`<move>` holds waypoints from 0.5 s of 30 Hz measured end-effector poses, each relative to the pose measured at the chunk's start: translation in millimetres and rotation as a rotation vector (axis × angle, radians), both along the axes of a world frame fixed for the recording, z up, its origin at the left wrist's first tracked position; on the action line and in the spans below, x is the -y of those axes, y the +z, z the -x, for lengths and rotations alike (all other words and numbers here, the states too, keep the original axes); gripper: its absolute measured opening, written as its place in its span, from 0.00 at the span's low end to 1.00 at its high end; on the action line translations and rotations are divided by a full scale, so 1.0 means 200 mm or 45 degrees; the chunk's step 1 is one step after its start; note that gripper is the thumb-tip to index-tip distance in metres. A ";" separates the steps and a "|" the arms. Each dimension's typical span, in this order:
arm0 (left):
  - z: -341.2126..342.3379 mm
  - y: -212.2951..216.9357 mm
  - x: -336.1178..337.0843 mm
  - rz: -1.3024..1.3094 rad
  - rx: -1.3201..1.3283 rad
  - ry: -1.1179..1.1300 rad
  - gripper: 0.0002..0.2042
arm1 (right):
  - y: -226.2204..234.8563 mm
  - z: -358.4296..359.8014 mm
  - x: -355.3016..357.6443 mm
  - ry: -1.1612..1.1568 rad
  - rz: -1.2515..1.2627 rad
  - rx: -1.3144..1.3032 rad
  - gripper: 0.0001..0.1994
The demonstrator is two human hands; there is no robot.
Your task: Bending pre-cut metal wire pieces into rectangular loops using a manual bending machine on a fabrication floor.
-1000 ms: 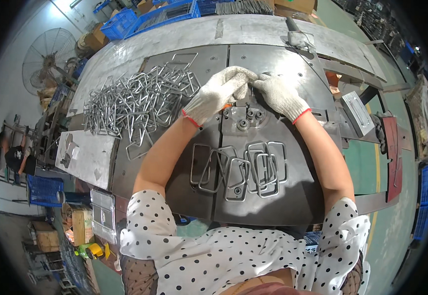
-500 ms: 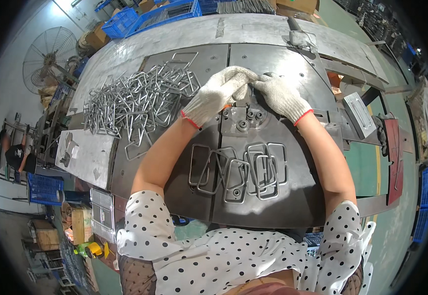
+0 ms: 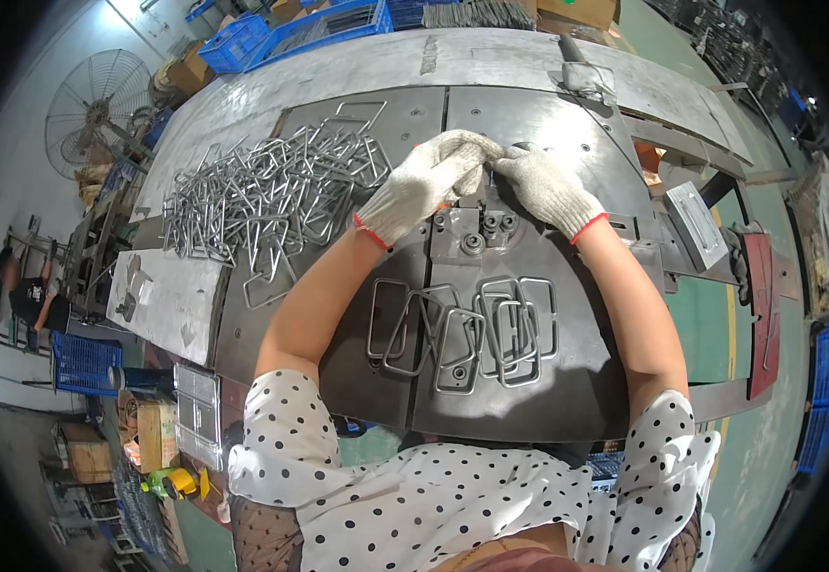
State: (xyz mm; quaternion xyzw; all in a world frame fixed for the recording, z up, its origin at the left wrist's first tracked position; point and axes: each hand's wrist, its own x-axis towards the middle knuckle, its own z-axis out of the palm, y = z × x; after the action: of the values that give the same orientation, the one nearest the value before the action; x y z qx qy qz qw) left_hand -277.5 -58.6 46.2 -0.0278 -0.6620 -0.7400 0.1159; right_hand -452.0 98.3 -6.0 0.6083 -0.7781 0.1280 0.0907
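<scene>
Workshop floor, with a grey steel worktable (image 3: 529, 81) filling the view. At the table's middle, a bending fixture (image 3: 476, 227) with round pins. Pressed together just above it, left hand (image 3: 421, 183) and right hand (image 3: 546, 188), both in white knit gloves, fingers curled; whatever lies pinched between them hidden. Nearer the body, a row of closed wire loops (image 3: 467, 329) lying flat. Off to the left, a heap of bent wire pieces (image 3: 262, 195). Farther left, a standing fan (image 3: 95, 95) and blue crates (image 3: 324, 21).

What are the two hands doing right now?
Left hand: closed, gloved fingers curled over the metal fixture; what it grips is hidden.
Right hand: gloved, pinching something too small to tell.
</scene>
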 end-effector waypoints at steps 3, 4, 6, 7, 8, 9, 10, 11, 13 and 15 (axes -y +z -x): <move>0.00 0.00 0.00 0.033 0.041 0.056 0.13 | 0.00 0.00 0.00 -0.007 -0.007 -0.010 0.20; 0.00 0.00 0.00 0.021 0.022 0.039 0.13 | 0.00 0.00 0.00 -0.006 -0.007 -0.011 0.20; 0.00 0.00 0.00 0.009 0.003 0.024 0.13 | 0.00 0.00 0.00 0.004 0.014 -0.006 0.20; 0.00 0.00 0.00 0.009 -0.003 0.008 0.13 | 0.00 0.00 0.00 -0.011 -0.029 -0.001 0.20; 0.00 0.00 0.00 0.003 -0.029 0.002 0.13 | 0.00 0.00 0.00 -0.009 -0.018 -0.010 0.20; 0.00 0.00 0.00 0.008 -0.009 -0.009 0.13 | 0.00 0.00 -0.01 0.010 0.029 -0.019 0.20; 0.00 0.00 0.00 0.035 -0.013 -0.002 0.13 | 0.00 0.00 -0.01 -0.008 -0.008 -0.018 0.20; 0.00 0.00 0.00 0.057 -0.043 0.012 0.13 | 0.00 0.00 0.00 -0.001 -0.002 -0.024 0.20; -0.01 0.01 0.00 0.059 -0.001 0.012 0.13 | 0.01 0.00 0.00 0.007 0.004 -0.030 0.20; -0.01 0.01 -0.01 0.056 0.014 0.020 0.13 | 0.01 0.00 -0.01 0.010 0.030 -0.028 0.20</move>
State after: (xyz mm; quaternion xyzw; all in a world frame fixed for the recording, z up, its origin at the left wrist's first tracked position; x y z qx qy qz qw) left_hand -275.5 -57.5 48.4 -0.0211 -0.6789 -0.7245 0.1174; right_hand -451.7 99.5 -4.3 0.6116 -0.7730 0.1310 0.1058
